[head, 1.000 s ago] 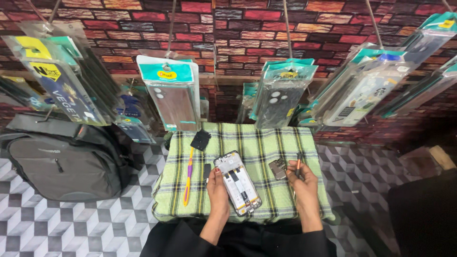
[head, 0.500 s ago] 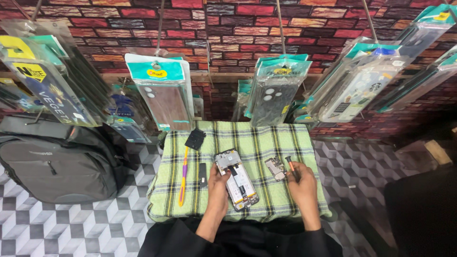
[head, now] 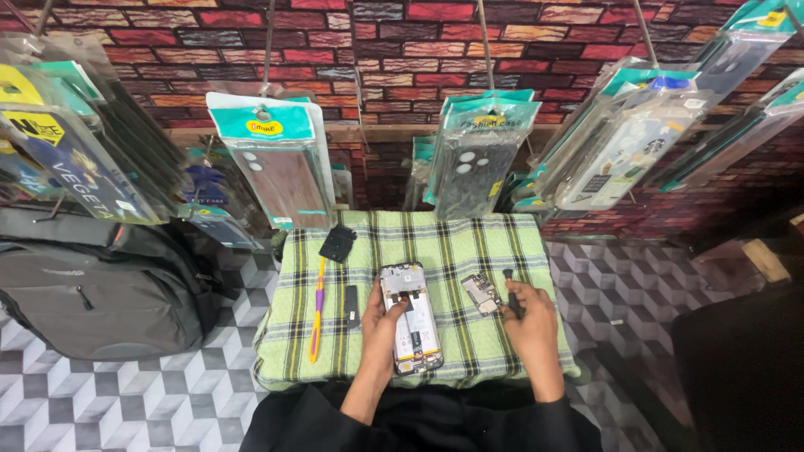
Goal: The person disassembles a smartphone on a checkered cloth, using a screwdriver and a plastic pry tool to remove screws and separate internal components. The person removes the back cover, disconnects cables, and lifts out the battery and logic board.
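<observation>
Both hands rested on the green checked cloth (head: 469, 243): the left hand (head: 381, 322) lay with fingers loosely spread against the opened phone (head: 410, 318), while the right hand (head: 528, 314) curled closed around a dark screwdriver (head: 509, 289) beside a small circuit board (head: 481, 293).

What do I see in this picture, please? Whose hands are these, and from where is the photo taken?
A camera worn on a person's head looks down at that person's own two bare hands. The left hand rests on an opened smartphone lying on a green checked cloth. The right hand holds a small dark screwdriver beside a removed circuit board. Further left lie a yellow and purple tool and two small black parts. Packaged phone cases hang above; a grey backpack stands left.
</observation>
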{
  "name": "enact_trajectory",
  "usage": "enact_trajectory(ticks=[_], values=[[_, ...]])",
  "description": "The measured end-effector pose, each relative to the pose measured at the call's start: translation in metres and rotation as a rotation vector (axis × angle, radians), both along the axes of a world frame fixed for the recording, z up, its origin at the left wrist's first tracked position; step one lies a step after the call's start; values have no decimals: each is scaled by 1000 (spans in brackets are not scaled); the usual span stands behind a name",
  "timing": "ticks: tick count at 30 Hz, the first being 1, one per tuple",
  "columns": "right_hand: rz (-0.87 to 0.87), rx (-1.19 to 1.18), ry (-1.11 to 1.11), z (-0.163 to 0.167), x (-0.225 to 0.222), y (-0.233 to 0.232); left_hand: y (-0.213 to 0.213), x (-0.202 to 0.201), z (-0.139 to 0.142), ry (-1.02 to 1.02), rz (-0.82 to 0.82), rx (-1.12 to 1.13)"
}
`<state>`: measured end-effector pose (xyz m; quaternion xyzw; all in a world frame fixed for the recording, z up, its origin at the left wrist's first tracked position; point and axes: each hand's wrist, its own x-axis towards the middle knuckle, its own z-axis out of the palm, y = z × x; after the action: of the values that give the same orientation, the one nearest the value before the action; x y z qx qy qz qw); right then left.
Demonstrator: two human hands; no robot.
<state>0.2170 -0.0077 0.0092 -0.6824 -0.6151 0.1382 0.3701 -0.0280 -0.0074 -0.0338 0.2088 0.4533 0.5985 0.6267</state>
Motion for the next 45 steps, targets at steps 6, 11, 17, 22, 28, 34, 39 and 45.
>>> enact_trajectory(ticks=[6,11,17,22,28,34,39,45], values=[[51,19,10,7,0,-4,-1,1,2,117,-14,18],[72,-7,-134,5,-1,-4,-1,3,2,151,-49,0],[20,31,-231,2,-7,-9,1,6,5,167,-77,-54],[-24,-1,-270,9,-16,-9,0,5,8,121,-67,-33],[-46,-32,-240,19,-27,-9,-1,9,0,66,-7,31],[-73,11,-231,19,-40,-6,0,10,-6,42,4,22],[-89,153,37,15,-43,0,-1,10,-11,55,-5,23],[37,-58,903,2,-37,10,0,16,-9,189,-100,160]])
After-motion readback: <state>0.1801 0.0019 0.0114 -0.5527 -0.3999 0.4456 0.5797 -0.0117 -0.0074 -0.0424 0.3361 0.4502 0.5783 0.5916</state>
